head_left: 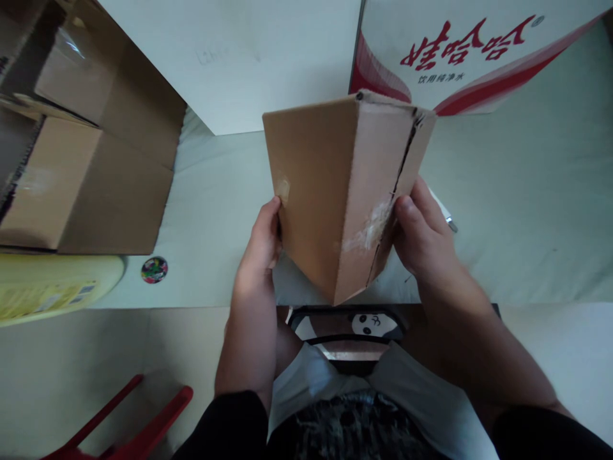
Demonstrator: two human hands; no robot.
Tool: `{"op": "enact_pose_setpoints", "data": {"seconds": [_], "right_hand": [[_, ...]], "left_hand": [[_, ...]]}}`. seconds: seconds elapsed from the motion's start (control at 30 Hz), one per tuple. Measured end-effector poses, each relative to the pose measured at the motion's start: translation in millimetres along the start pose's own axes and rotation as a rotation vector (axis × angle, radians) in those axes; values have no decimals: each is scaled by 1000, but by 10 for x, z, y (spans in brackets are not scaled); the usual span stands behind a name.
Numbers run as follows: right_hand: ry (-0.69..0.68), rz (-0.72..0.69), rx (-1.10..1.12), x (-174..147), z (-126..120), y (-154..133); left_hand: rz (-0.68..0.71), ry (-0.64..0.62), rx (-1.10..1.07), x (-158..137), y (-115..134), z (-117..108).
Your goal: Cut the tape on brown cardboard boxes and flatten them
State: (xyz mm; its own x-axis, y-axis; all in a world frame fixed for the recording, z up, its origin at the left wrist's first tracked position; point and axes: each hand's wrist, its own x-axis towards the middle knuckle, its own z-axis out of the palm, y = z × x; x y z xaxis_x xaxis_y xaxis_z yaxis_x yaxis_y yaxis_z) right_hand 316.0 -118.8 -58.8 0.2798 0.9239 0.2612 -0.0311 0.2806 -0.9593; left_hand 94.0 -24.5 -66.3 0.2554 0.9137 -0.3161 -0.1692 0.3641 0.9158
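Observation:
Between my two hands a brown cardboard box (313, 185) is held tilted, one long edge turned toward me. On its right-hand side a seam runs along the flaps, with torn, whitish tape marks near the lower part. My left hand (264, 236) grips the box's left side, thumb on the face beside a small piece of tape; its other fingers are mostly hidden. My right hand (424, 230) holds the right side, thumb near the seam and fingers behind. Partly hidden behind my right hand lies a thin white object with a metallic tip (450, 222).
Cardboard boxes (115, 198) stand at the left, near a yellow container (57, 287) and a round colourful disc (154, 269). At the back are a white panel (239, 64) and a white-and-red printed carton (460, 57). A red plastic piece (143, 428) shows below the pale-green covered table (527, 211).

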Motion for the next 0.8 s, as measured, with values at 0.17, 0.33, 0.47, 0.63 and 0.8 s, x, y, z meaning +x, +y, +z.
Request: {"op": "enact_pose_setpoints", "data": {"seconds": [0.17, 0.33, 0.47, 0.63, 0.8], "right_hand": [[7, 11, 1, -3, -8, -3], [18, 25, -8, -7, -13, 16], [32, 30, -40, -4, -4, 5], [25, 39, -66, -19, -6, -2], [22, 59, -41, -36, -9, 14]], "left_hand": [[-20, -10, -10, -13, 23, 24], [-11, -2, -17, -16, 25, 33], [-10, -23, 3, -16, 19, 20], [-2, -18, 8, -12, 15, 13], [24, 13, -6, -6, 7, 35]]}}
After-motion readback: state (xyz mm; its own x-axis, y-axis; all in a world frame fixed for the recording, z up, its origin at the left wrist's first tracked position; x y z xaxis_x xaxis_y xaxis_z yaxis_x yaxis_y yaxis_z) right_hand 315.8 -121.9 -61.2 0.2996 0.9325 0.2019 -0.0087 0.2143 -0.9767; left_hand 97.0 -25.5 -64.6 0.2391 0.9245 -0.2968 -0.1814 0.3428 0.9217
